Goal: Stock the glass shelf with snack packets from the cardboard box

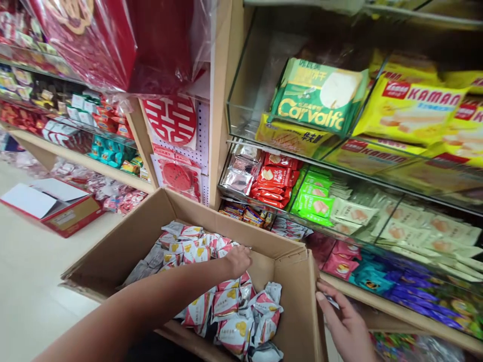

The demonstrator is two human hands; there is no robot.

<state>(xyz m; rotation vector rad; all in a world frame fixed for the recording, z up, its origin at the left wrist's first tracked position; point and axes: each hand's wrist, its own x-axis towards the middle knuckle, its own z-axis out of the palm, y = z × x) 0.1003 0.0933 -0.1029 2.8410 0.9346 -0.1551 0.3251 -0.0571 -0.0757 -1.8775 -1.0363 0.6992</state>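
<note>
An open cardboard box (298, 286) stands before the shelves, holding several white and pink wrapped snack packets (234, 334). My left hand (238, 260) reaches into the box, its fingers curled down at the packets near the far wall; what it holds, if anything, is hidden. Outside the box, by its right wall, my right hand (345, 317) has thumb and fingers bent around a small, shiny object that I cannot make out.
Shelves with glass dividers (241, 113) hold green and yellow snack bags (415, 108) and smaller packets. A red and white carton (71, 213) lies open on the floor at left. A plastic-wrapped red bag (158, 45) hangs at upper left.
</note>
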